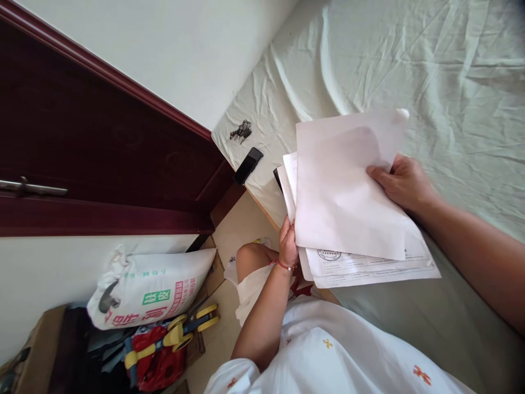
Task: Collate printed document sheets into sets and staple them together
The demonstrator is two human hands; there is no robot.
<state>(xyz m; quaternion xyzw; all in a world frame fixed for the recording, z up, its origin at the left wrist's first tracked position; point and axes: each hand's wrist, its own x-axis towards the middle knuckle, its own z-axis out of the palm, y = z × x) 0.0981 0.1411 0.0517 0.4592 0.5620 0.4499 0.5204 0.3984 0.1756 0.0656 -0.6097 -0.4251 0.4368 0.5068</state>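
My left hand (289, 244), with a red string bracelet at the wrist, is closed on the lower left edge of a stack of papers (303, 262). On top lies a sheet of paper (344, 180), its visible side blank. My right hand (410, 183) pinches this sheet near its right edge, thumb on the face and fingers hidden behind it. Below the blank sheet, a printed page (369, 267) with a round dark stamp sticks out. A dark edge of something I cannot make out shows behind the papers' left side.
A black phone (248, 166) and a bunch of keys (241, 131) lie on the bed with a pale green sheet (414, 65). Left are a dark red door (102, 131), a white printed sack (156, 287) and a yellow and blue toy (172, 336) on the floor.
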